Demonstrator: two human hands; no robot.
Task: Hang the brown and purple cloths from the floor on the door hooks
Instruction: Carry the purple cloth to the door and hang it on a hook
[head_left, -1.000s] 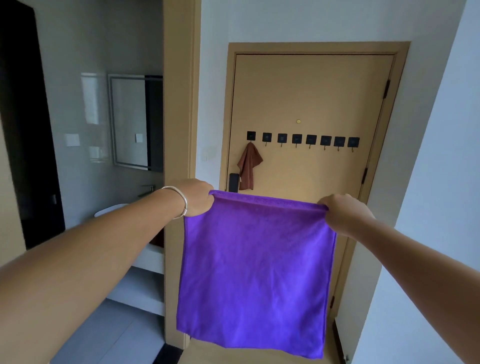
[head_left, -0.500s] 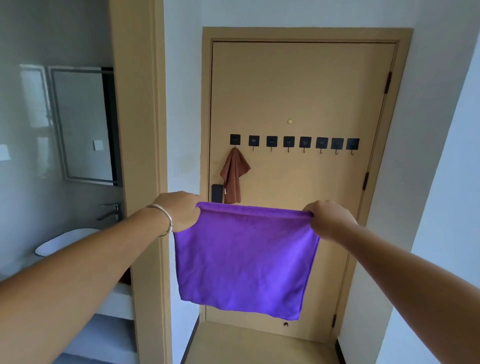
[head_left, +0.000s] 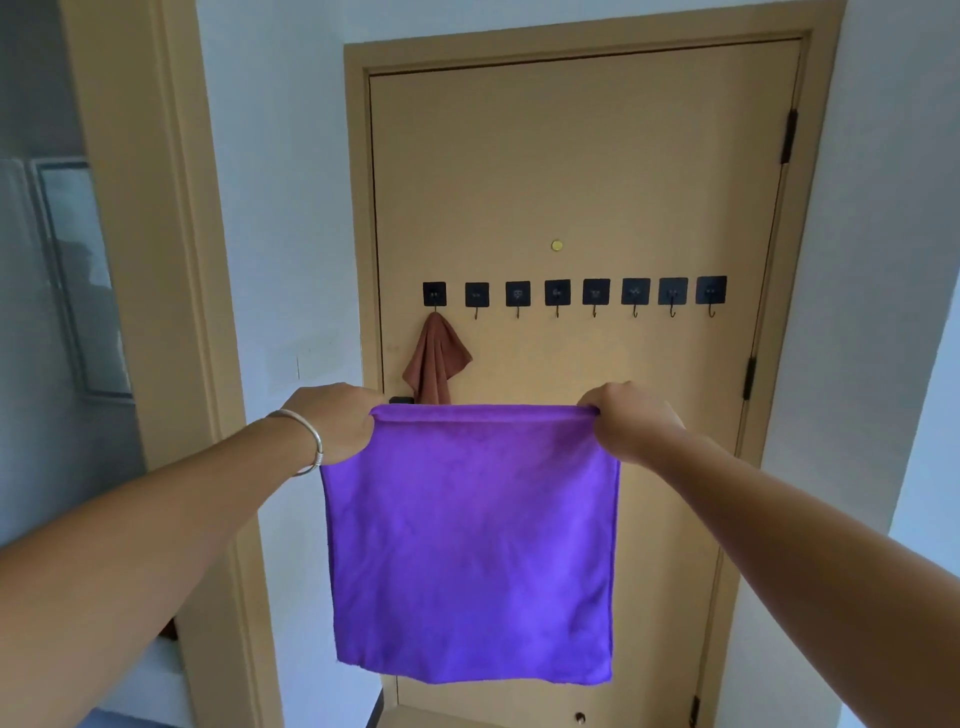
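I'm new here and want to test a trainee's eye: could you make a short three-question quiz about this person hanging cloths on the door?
1. True or false: the brown cloth already hangs on a hook.
2. How many hooks are in the row on the door?
   A) six  B) eight  C) ten
3. Fill in: the left hand and right hand each grip a top ____ of the purple cloth.

Key:
1. True; it hangs from the leftmost hook.
2. B; eight.
3. Corner; the cloth hangs spread flat between the two hands, in front of the door.
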